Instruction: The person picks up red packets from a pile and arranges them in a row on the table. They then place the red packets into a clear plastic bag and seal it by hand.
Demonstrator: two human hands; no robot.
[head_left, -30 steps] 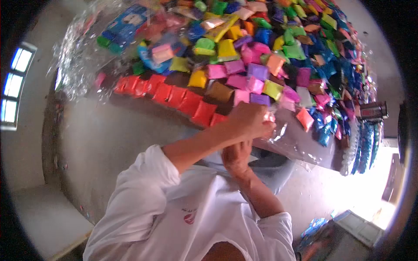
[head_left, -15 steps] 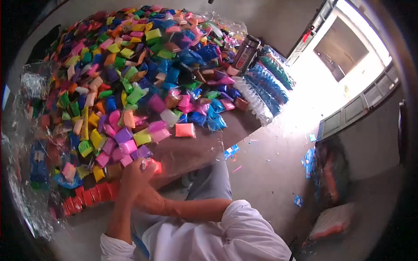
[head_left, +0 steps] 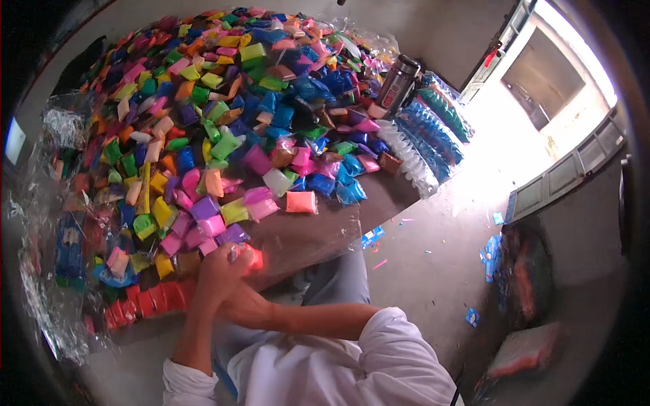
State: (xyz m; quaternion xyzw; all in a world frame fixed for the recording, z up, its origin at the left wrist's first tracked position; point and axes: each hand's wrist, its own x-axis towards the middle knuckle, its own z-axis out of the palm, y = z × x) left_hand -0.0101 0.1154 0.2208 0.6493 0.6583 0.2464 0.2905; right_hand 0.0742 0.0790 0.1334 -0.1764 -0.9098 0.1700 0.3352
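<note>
At the table's near edge my left hand [head_left: 222, 274] is closed around a small red packet [head_left: 252, 258], which pokes out past the fingertips. My right hand [head_left: 245, 308] crosses just below, close against the left wrist. Its fingers are hidden behind the left forearm, so what they hold, if anything, does not show. To the left of both hands, a row of red packets [head_left: 145, 301] lies side by side along the table edge. Purple and pink packets [head_left: 210, 227] lie just beyond my left hand.
A big heap of colourful packets [head_left: 203, 108] covers most of the table [head_left: 305, 237]. A steel flask [head_left: 398, 84] stands at the right, beside strips of clear and blue plastic packaging [head_left: 423, 145]. Clear plastic film [head_left: 51, 250] hangs at the left. Blue wrappers [head_left: 472, 317] litter the floor.
The head view has shifted slightly, so everything sits a little further right. My hands keep nearly the same pose, with the red packet still in the left one.
</note>
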